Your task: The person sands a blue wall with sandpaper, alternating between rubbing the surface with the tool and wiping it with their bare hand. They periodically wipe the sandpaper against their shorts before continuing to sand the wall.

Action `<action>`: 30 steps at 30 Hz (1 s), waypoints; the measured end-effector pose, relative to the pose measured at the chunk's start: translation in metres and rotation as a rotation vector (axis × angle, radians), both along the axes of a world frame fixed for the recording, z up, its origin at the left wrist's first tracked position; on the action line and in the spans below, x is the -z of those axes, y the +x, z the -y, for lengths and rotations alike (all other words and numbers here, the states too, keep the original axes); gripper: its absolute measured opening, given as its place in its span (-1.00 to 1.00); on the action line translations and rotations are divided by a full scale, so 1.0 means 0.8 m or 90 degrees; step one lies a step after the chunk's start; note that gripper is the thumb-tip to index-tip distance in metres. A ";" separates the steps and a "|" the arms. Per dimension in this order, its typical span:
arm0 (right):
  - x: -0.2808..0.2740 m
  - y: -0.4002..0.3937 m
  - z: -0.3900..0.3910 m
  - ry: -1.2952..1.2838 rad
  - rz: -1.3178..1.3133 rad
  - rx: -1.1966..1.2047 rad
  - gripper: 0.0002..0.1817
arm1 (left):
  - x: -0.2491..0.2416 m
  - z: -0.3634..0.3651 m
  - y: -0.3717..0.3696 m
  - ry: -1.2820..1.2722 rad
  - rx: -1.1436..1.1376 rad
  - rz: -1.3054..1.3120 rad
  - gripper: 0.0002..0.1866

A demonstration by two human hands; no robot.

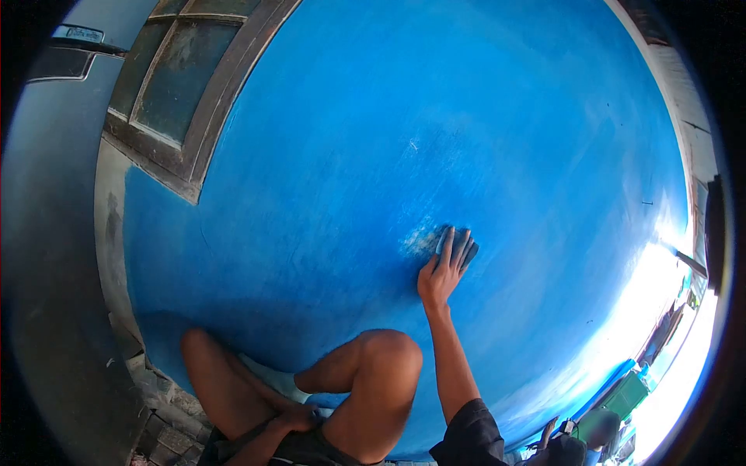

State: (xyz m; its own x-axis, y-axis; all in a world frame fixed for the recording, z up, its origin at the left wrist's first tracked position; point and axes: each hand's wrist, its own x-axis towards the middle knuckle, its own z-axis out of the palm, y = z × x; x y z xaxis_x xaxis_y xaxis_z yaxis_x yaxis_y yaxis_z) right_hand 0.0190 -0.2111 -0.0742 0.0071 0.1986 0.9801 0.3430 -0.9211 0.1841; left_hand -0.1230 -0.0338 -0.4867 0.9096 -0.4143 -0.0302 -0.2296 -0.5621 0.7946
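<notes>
My right hand (441, 278) is pressed against the blue wall (334, 155), fingers pointing up. Under its fingers is a dark grey sheet of sandpaper (473, 255), mostly covered by the hand. Just left of the fingertips the paint shows a pale, scuffed patch (420, 239). My left hand (297, 419) is low, between my bent legs, with its fingers curled. A small dark thing shows at its fingertips, too hidden to name.
A wooden-framed window (190, 93) is set in the wall at upper left, beside a grey door-like panel (50, 233). Paving blocks (167, 443) lie below. Another person (567, 450) is at lower right, near a green container (625, 396). A nail (647, 203) sticks out of the wall.
</notes>
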 end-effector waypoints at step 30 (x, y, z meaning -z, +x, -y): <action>-0.068 0.014 -0.033 0.007 0.073 0.112 -0.28 | -0.002 -0.029 -0.009 -0.078 0.165 -0.086 -0.24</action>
State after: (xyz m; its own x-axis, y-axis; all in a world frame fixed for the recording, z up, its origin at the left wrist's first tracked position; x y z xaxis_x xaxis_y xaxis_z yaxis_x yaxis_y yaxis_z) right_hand 0.0300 -0.1846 -0.0194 -0.0705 0.1940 0.9785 0.1542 -0.9670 0.2029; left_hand -0.1300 -0.0102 -0.4847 0.7647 -0.6395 -0.0788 -0.2402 -0.3963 0.8861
